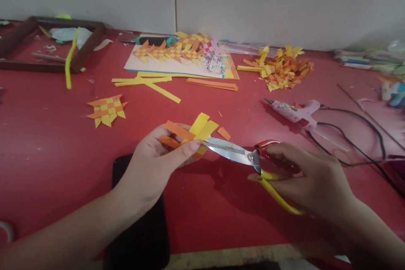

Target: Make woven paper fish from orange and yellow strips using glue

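Between the thumb and fingers of my left hand (158,156) is a piece of woven yellow and orange paper strips (201,128), its loose ends spreading out. My right hand (303,173) grips scissors (232,149) with one red and one yellow handle. Their blades point left, and the tips reach the woven strips beside my left thumb. Whether paper lies between the blades is hidden. A small orange paper scrap (224,133) lies just past the blades. Left of my left hand, a finished woven paper fish (108,110) with an eye rests on the red table (57,135).
A black phone-like slab (139,236) lies under my left forearm. Yellow strips (158,86) and orange strips (211,84) lie ahead, before a pad (164,66) bearing woven pieces. Paper scraps (284,69), a corded pink glue gun (295,114) and a brown frame (91,36) stand around.
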`<act>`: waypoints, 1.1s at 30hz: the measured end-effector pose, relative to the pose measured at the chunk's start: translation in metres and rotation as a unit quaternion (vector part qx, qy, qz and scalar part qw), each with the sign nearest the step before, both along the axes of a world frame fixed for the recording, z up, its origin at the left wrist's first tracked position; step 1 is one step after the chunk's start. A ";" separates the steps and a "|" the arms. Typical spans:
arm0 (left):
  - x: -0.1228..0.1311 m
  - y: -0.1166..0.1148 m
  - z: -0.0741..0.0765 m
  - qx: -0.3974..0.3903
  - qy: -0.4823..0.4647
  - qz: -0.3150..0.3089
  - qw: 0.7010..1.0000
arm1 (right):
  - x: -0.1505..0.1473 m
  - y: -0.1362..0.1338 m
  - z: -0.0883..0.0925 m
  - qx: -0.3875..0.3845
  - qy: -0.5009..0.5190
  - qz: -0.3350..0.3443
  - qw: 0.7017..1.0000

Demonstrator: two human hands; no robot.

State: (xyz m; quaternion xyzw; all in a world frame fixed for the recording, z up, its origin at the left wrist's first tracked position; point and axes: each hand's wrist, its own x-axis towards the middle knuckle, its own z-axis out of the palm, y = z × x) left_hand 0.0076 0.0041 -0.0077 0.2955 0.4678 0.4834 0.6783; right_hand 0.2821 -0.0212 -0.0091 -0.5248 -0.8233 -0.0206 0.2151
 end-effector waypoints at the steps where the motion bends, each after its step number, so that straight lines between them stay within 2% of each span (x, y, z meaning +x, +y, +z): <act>1: 0.000 0.000 0.000 0.003 0.006 0.002 1.000 | 0.000 0.000 -0.001 0.002 0.001 -0.002 1.000; 9: -0.001 -0.002 0.000 0.030 0.008 -0.024 0.999 | 0.001 -0.001 -0.001 0.016 -0.005 -0.008 1.000; 14: -0.005 -0.002 0.008 0.053 0.094 -0.021 0.994 | 0.004 0.001 -0.001 0.033 -0.025 -0.010 0.999; 20: -0.012 -0.004 0.016 0.190 0.213 0.005 0.958 | 0.006 0.001 0.001 0.050 -0.047 0.018 0.997; 25: -0.016 -0.002 0.018 0.266 0.275 -0.039 0.923 | 0.005 0.001 0.002 0.068 -0.064 0.010 0.996; 28: -0.016 -0.001 0.019 0.253 0.296 -0.057 0.919 | 0.003 0.002 0.001 0.099 -0.069 0.001 0.993; 33: -0.012 -0.001 0.020 0.200 0.269 -0.062 0.940 | 0.005 0.003 -0.001 0.135 -0.098 -0.007 0.986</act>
